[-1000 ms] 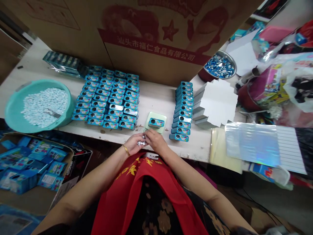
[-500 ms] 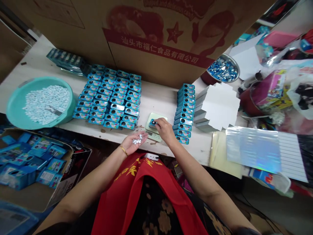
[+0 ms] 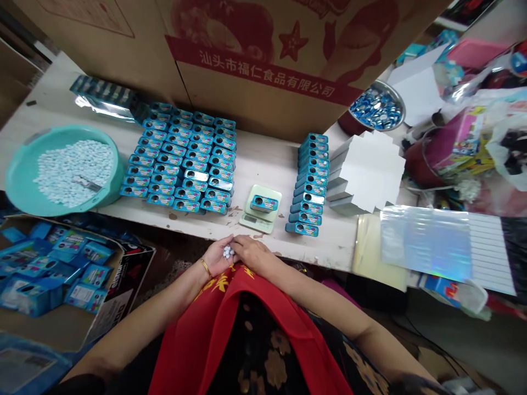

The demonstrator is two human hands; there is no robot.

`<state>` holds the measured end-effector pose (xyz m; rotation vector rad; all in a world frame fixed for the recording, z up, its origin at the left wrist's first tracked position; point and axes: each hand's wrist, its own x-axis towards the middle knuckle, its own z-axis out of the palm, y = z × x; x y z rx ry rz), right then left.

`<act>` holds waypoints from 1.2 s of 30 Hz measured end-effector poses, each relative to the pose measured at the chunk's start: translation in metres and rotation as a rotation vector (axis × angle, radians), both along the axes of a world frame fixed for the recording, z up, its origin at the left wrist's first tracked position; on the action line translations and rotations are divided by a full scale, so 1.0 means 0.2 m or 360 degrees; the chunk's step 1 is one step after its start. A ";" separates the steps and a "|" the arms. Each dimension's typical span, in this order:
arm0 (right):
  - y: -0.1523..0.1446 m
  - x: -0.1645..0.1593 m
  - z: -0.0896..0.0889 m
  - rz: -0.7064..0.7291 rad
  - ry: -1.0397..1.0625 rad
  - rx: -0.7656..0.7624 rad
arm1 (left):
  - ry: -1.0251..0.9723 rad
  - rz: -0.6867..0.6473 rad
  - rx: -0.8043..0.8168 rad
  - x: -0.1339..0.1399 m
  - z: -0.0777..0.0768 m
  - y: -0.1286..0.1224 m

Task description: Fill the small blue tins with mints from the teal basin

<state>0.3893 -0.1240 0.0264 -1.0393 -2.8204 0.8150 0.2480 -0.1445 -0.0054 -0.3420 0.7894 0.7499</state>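
Near the table's front edge, my left hand (image 3: 216,259) is cupped palm up around several small white candies (image 3: 228,252). My right hand (image 3: 254,254) lies against it, fingers bent together at the candies; whether a candy is between its fingertips is hidden. Just beyond both hands stands a pale green scale (image 3: 272,220), bearing a small blue box (image 3: 264,203) with a round dark hole in its top. Rows of similar blue boxes (image 3: 187,159) stand left of the scale, and a single column of blue boxes (image 3: 310,186) stands to its right.
At the left is a turquoise basin (image 3: 117,174) of white candies with a metal scoop (image 3: 87,182). Below it sits a carton (image 3: 117,291) of blue boxes. A big cardboard box (image 3: 247,104) backs the table. Folded white card (image 3: 373,170), plastic sheets (image 3: 426,241) and a metal bowl (image 3: 399,99) lie right.
My right hand has left the blue box on the scale and moved back to the candies in my left palm. My left hand has drawn slightly nearer my body.
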 end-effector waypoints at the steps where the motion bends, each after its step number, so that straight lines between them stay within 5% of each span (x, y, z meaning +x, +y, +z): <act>1: 0.00 0.00 0.00 -0.0005 -0.0008 0.0000 | 0.0003 -0.0004 0.0009 0.00 0.00 0.00; 10: -0.01 0.02 -0.09 -0.0137 0.0350 -0.0135 | 0.0090 -0.0015 0.0006 0.01 -0.01 0.01; 14: 0.15 0.12 -0.08 -0.0519 0.0566 -0.0067 | 0.0115 -0.0057 0.0048 0.00 -0.01 0.03; 19: 0.41 0.19 -0.07 -0.0845 0.0305 0.0163 | 0.0163 -0.0091 0.0045 -0.01 0.01 0.03; 25: 0.52 0.17 -0.11 -0.0801 0.0178 0.0209 | 0.0157 -0.0013 0.0056 -0.03 0.01 0.02; 30: 0.39 0.18 -0.05 -0.0786 0.0400 0.0289 | 0.0123 0.0009 0.0055 -0.03 0.00 0.03; 36: 0.05 0.04 0.02 -0.0066 0.0135 0.0166 | 0.0058 0.0009 0.0026 0.00 0.00 0.03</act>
